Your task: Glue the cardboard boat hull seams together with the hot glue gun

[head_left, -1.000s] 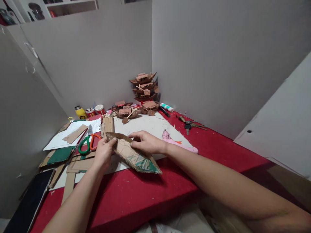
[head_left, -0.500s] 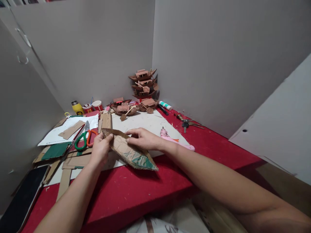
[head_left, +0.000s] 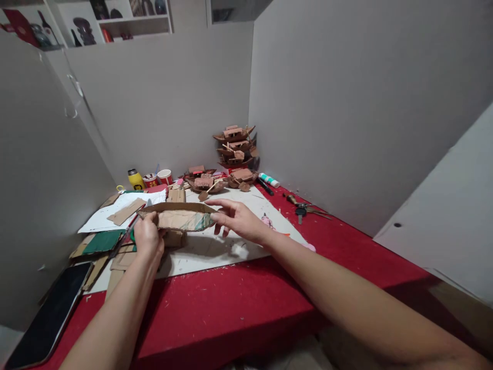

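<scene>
Grey walls (head_left: 162, 108) meet in a corner behind a red counter (head_left: 215, 313), and shelves (head_left: 133, 23) show at the upper left. At the centre of the frame, just left of the middle, a cardboard boat hull (head_left: 179, 221) is held up above a white sheet (head_left: 231, 259). It now lies nearly level across the view; half a second ago it slanted down toward the lower right, its green-marked end over the red front edge. The view has also tipped upward, bringing more of the shelves in.

The left hand (head_left: 148, 234) is closed on the hull's left end, thumb over the near side. The right hand (head_left: 236, 221) has slid from the hull's far side to its right end; it is half open, fingers parted, the thumb at that end. Whether it presses there I cannot tell.

Just left of the hull, a green scissor handle (head_left: 132, 235) peeps from behind the left hand, near a cardboard strip (head_left: 125, 211) on white paper (head_left: 94, 218). Beyond the right wrist shows part of a pink tool (head_left: 266, 221). Finished-looking brown boats (head_left: 234, 149) stand stacked at upper centre. A dark phone (head_left: 50, 318) lies at the lower left.
</scene>
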`<state>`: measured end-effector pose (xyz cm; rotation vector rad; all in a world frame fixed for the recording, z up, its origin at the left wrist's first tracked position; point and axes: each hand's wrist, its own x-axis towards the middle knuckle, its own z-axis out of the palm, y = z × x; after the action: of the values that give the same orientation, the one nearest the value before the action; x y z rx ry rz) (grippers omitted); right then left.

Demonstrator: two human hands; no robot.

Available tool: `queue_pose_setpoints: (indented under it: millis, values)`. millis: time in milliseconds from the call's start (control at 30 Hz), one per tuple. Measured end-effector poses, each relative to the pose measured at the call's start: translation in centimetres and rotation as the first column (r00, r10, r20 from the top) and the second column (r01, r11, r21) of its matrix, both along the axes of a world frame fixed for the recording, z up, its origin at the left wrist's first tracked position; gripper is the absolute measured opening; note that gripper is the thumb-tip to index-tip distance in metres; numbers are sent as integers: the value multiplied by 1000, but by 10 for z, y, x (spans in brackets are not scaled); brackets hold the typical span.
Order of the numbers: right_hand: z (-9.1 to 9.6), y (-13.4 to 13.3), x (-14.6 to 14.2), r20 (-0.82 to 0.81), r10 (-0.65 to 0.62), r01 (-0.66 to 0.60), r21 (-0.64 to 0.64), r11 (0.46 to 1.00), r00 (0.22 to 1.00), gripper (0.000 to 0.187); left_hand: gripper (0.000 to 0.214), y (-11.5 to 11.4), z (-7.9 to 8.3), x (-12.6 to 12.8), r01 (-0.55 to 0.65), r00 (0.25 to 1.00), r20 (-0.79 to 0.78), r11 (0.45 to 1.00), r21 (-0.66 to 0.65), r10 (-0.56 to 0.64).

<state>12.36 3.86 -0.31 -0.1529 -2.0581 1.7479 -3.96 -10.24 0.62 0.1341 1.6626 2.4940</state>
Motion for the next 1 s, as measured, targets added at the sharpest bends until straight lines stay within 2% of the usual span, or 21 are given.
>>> queue_pose_setpoints:
  millis: [100,333,500,567,767,900,1000]
  values:
    - [-1,-3,0,-77,18,-17,16,1000,997,62,11,0,0,-5,-21,998,57,1000,7,20]
    - [-4,-2,0,-176,-25,36,63,997,984,55,11,1,0,-1,17,989,147,1000,4,-17]
    - [-6,1,0,-253,-14,78,242,967,967,27,9,1,0,-3,82,982,168,996,22,-85]
    - [-6,3,1,-238,-12,83,290,953,971,22,8,-1,2,-5,137,977,159,990,34,-141]
    - [-5,11,-1,-223,-31,77,202,976,974,27,13,-8,9,-5,264,959,85,962,65,-269]
    - [-3,17,-2,-239,-101,148,187,971,966,29,18,-9,9,-3,319,947,11,946,62,-321]
    - [-3,19,-2,-265,-179,230,174,957,947,29,17,-6,6,2,306,950,-78,951,40,-303]
